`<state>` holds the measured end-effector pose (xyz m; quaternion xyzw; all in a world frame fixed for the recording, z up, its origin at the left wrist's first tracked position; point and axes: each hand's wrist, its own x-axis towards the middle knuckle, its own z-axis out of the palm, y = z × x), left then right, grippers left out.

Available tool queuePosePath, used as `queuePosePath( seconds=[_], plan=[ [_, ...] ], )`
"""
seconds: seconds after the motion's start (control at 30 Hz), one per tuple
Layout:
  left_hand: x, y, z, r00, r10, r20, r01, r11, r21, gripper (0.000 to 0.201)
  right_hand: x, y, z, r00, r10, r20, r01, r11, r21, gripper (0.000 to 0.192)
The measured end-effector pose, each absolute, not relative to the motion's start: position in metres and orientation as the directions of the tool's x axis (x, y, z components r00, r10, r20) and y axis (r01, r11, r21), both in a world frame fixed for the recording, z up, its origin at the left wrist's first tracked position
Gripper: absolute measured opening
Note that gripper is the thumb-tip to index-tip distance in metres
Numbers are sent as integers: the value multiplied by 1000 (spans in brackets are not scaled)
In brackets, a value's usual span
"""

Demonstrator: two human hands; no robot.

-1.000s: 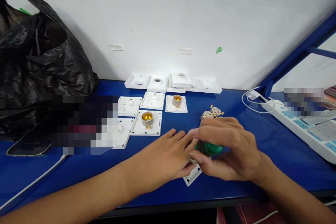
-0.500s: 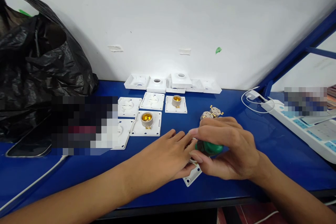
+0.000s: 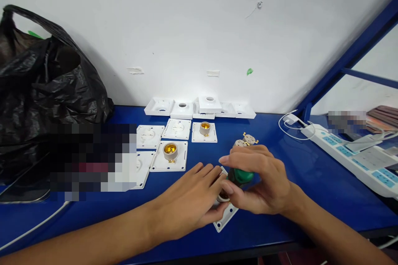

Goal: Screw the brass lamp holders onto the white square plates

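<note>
My right hand (image 3: 259, 182) is closed around the green handle of a screwdriver (image 3: 242, 175), held upright over a white square lamp-holder plate (image 3: 225, 217) near the front edge of the blue table (image 3: 311, 174). My left hand (image 3: 192, 201) lies flat on that plate and pins it down, fingertips against a beige socket (image 3: 222, 196) on it. The screwdriver's tip is hidden by my fingers. Two loose beige sockets (image 3: 245, 140) lie just behind my right hand.
White plates, some with brass-lined sockets (image 3: 170, 152), lie in rows at centre; white covers (image 3: 199, 107) line the wall. A black plastic bag (image 3: 43, 91) fills the left. A white power strip (image 3: 357, 159) and cable (image 3: 290, 126) lie on the right.
The view has tilted up and shifted, so everything sits lower and slightly left. Both hands keep the same grip on the plate and the screwdriver.
</note>
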<state>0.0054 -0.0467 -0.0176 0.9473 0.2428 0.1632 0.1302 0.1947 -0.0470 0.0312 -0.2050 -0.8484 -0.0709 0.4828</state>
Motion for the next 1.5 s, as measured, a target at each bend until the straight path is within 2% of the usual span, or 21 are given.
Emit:
queuePosePath(
  seconds=[0.17, 0.3, 0.47, 0.57, 0.67, 0.73, 0.8, 0.93, 0.97, 1.03, 1.13, 1.23, 1.3, 1.5],
  plan=[
    [4, -47, -18, 813, 541, 215, 443, -815, 374, 15, 195, -46, 29, -412, 314, 856, 415, 900, -130, 18],
    [4, -49, -24, 790, 533, 303, 443, -838, 318, 20, 196, -43, 20, -339, 267, 902, 439, 893, -99, 27],
    [6, -48, -29, 777, 526, 345, 452, -848, 277, 23, 200, -36, 13, -259, 243, 935, 522, 850, -76, 26],
    [6, -47, -28, 778, 541, 318, 461, -837, 296, 26, 202, -27, 19, -372, 242, 896, 529, 849, -10, 24],
    [6, -45, -25, 783, 552, 286, 457, -823, 338, 25, 204, -19, 22, -465, 132, 875, 425, 901, 90, 25],
    [6, -44, -24, 787, 555, 269, 451, -816, 363, 25, 205, -17, 16, -414, 153, 897, 423, 905, 41, 26],
    [5, -44, -23, 793, 552, 259, 442, -812, 381, 25, 207, -18, 5, -339, 224, 914, 427, 902, -63, 28],
    [4, -43, -24, 795, 547, 263, 430, -813, 392, 26, 209, -24, -12, -192, 408, 893, 330, 883, -333, 34],
    [4, -42, -24, 793, 549, 265, 428, -811, 398, 26, 209, -26, -11, -182, 435, 882, 340, 870, -359, 33],
    [3, -42, -25, 794, 551, 257, 423, -804, 417, 25, 206, -30, -6, -169, 420, 892, 422, 848, -320, 30],
    [2, -42, -25, 799, 553, 236, 418, -793, 444, 24, 202, -34, 6, -117, 339, 934, 499, 833, -240, 33],
    [2, -42, -24, 791, 566, 234, 435, -788, 436, 24, 198, -37, 13, -285, 343, 895, 363, 903, -230, 34],
    [2, -42, -24, 785, 572, 236, 442, -785, 433, 25, 197, -38, 14, -336, 358, 871, 307, 916, -259, 38],
    [1, -41, -22, 798, 562, 219, 417, -776, 473, 25, 201, -34, 8, -146, 362, 921, 463, 847, -260, 41]
  ],
)
